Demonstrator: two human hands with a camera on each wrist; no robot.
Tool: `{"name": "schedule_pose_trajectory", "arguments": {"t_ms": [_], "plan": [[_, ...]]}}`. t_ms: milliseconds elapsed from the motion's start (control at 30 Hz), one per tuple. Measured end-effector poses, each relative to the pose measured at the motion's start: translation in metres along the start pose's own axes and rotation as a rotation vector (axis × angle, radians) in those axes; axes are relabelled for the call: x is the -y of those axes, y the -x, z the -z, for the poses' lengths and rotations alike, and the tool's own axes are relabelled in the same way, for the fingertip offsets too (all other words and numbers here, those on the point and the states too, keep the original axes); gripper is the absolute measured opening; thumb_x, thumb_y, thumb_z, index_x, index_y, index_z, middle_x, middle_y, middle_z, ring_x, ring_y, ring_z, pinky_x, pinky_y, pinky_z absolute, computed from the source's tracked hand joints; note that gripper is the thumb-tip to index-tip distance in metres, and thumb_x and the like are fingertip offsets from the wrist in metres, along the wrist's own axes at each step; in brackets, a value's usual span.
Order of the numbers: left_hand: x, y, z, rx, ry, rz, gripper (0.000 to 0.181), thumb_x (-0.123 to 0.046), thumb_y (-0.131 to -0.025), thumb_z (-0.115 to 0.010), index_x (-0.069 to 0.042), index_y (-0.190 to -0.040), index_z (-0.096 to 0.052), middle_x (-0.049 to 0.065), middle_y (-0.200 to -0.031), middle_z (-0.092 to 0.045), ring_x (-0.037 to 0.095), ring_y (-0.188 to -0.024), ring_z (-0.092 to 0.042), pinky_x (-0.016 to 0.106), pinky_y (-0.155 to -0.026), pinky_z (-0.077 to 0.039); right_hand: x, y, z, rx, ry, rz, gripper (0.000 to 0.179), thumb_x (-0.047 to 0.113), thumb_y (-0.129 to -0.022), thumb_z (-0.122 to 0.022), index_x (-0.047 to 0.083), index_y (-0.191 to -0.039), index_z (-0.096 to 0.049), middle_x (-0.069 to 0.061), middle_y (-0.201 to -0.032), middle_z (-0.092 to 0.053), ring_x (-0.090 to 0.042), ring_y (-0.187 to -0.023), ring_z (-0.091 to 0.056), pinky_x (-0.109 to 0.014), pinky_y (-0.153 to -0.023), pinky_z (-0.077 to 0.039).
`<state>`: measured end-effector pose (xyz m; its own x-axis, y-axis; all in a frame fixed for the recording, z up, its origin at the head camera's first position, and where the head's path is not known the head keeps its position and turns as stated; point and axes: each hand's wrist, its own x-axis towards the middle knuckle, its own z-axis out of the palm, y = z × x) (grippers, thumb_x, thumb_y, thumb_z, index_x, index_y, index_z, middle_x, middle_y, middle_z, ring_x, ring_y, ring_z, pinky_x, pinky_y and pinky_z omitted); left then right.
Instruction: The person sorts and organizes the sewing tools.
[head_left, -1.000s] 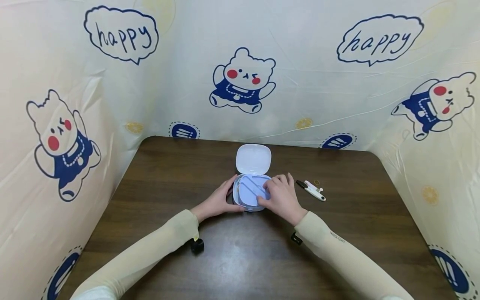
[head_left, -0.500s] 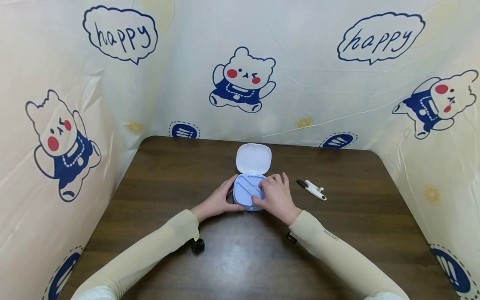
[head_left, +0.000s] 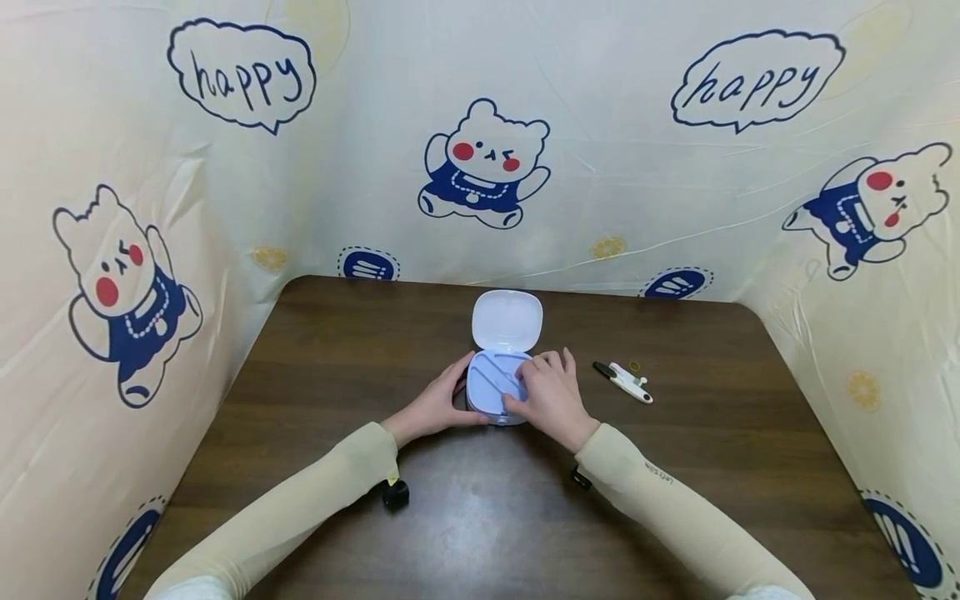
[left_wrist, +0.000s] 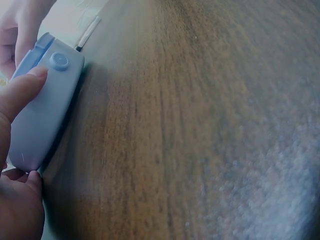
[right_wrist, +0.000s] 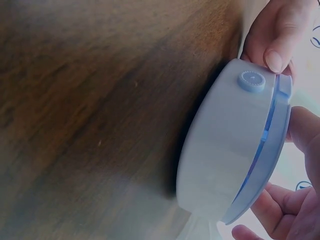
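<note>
A small pale plastic box (right_wrist: 220, 145) with a round button on its front stands on the table, its hinged white lid (head_left: 507, 321) raised at the back. A light-blue tray (head_left: 489, 386) with slanting ridges lies over the box's opening; in the right wrist view, a thin gap shows between it and the wall. My left hand (head_left: 435, 404) grips the left side of the box, thumb along the front. My right hand (head_left: 557, 398) pinches the tray from above at its right side, fingers curled and covering part of it.
Right of the box lies a small black-and-white tool (head_left: 624, 382) with a knob, and by it a thin yellowish ring (head_left: 634, 366). The brown wooden table (head_left: 465, 517) is bounded by printed cloth (head_left: 360, 167) at the back and sides.
My right hand has shifted slightly left with the tray, which now covers the left part of the box that showed before. The left hand has stayed in place.
</note>
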<state>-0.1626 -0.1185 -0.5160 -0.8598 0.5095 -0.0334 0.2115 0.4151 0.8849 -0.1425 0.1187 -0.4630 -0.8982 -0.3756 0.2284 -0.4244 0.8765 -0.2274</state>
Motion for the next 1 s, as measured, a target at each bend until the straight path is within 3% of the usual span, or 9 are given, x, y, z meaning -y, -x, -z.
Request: {"name": "schedule_pose_trajectory", "arguments": {"t_ms": [633, 1000], "plan": [[0.0010, 0.0003, -0.0012, 0.000, 0.012, -0.002, 0.115, -0.026, -0.084, -0.090, -0.004, -0.167, -0.014, 0.019, -0.170, -0.020, 0.030, -0.156, -0.026, 0.042, -0.122, -0.032, -0.0004, -0.0003, -0.0048, -0.028, 0.016, 0.019, 0.035, 0.037, -0.085, -0.083, 0.006, -0.096, -0.072, -0.010, -0.098, -0.070, -0.035, -0.109, -0.055, -0.073, -0.115, -0.025], [-0.0018, 0.0014, -0.0004, 0.004, 0.012, 0.003, 0.114, -0.026, -0.084, -0.090, -0.004, -0.167, -0.014, 0.018, -0.171, -0.020, 0.029, -0.156, -0.026, 0.041, -0.122, -0.032, -0.0010, -0.0006, -0.0051, 0.014, 0.045, 0.001, 0.037, 0.041, -0.087, -0.082, 0.007, -0.099, -0.073, -0.009, -0.097, -0.068, -0.033, -0.111, -0.055, -0.073, -0.115, -0.027]]}}
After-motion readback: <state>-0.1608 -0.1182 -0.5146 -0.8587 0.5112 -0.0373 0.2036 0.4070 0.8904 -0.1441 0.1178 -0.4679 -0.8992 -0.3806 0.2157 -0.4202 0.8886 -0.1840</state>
